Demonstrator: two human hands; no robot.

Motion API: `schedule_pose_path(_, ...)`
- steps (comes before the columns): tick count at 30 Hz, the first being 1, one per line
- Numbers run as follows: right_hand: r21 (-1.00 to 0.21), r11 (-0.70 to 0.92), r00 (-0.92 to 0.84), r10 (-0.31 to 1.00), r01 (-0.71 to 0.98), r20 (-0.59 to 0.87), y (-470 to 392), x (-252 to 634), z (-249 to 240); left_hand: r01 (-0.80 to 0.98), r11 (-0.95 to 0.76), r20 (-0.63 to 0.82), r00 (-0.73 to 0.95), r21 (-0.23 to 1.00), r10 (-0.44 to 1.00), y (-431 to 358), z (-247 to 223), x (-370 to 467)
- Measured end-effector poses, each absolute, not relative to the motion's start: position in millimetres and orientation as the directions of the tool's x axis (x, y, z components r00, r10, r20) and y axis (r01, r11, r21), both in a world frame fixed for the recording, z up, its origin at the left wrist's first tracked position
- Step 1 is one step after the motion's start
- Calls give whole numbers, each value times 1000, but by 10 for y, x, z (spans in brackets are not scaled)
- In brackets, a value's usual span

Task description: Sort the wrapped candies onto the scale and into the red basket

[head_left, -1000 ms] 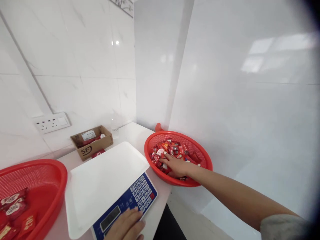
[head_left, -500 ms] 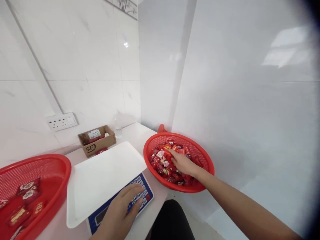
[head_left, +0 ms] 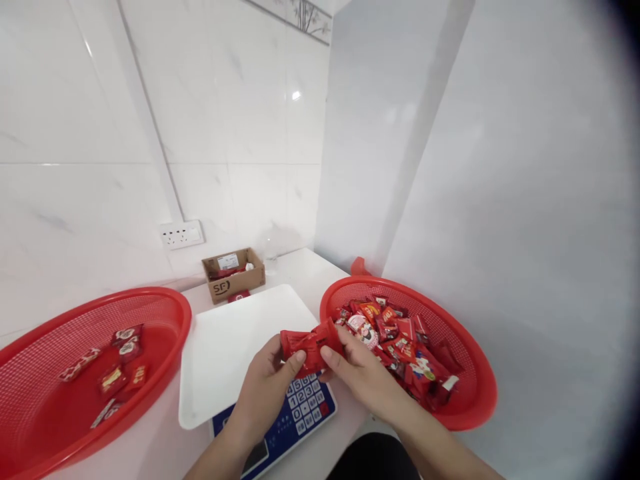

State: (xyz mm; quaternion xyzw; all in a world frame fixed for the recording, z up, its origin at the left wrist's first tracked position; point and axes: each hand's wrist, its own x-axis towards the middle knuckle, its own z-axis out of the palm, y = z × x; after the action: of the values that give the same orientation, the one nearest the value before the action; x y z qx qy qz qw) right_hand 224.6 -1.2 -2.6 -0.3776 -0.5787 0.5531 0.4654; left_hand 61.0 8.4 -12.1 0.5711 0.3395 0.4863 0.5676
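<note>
Red candy packets are held between both hands above the front edge of the scale. My left hand pinches their left side, thumb on top. On the other side, my right hand grips them with its thumb across the wrapper. How many packets there are I cannot tell. Beneath lies a digital scale with a blue keypad and a bare white weighing tray. Just right of my right hand stands a red mesh basket heaped with wrapped candies.
At the left, another red basket holds several candy packets. A small cardboard box with red packets inside stands at the back, beside a clear plastic object. Walls enclose the table's back and right; a socket is on the tiles.
My right hand has come out of the right basket with red candy packets. My left hand has lifted off the scale's keypad and now holds them too. The view has shifted left.
</note>
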Motion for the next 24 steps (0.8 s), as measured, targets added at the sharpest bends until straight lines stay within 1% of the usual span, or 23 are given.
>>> schedule_pose_path(2, -988, 155, -284, 948, 12, 145, 40, 2187, -41, -181, -108, 154, 265, 978, 952, 72, -125, 507)
schedule_pose_path(4, -980, 193, -274, 946, 46, 174, 87, 2123, -50, -177, -105, 150, 265, 979, 952, 54, -118, 409)
schedule_pose_path(8, -970, 242, -271, 935, 8, 231, 138, 1961, -66, -128, -119, 150, 265, 985, 952, 46, -107, 240)
schedule_pose_path(12, -977, 211, -295, 934, 6, 200, 162, 1799, -97, -112, -115, 134, 181, 987, 974, 85, -161, 104)
schedule_pose_path(15, -974, 223, -287, 936, 35, 204, 186, 1715, -125, -95, -131, 141, 115, 987, 983, 115, -212, 23)
schedule_pose_path(19, -970, 235, -290, 935, 67, 206, 228, 1638, -151, -86, -111, 120, 109, 990, 987, 130, -225, -65)
schedule_pose_path(24, -976, 215, -296, 932, -9, 208, 270, 1539, -163, -69, -123, 128, 68, 990, 990, 143, -175, -169)
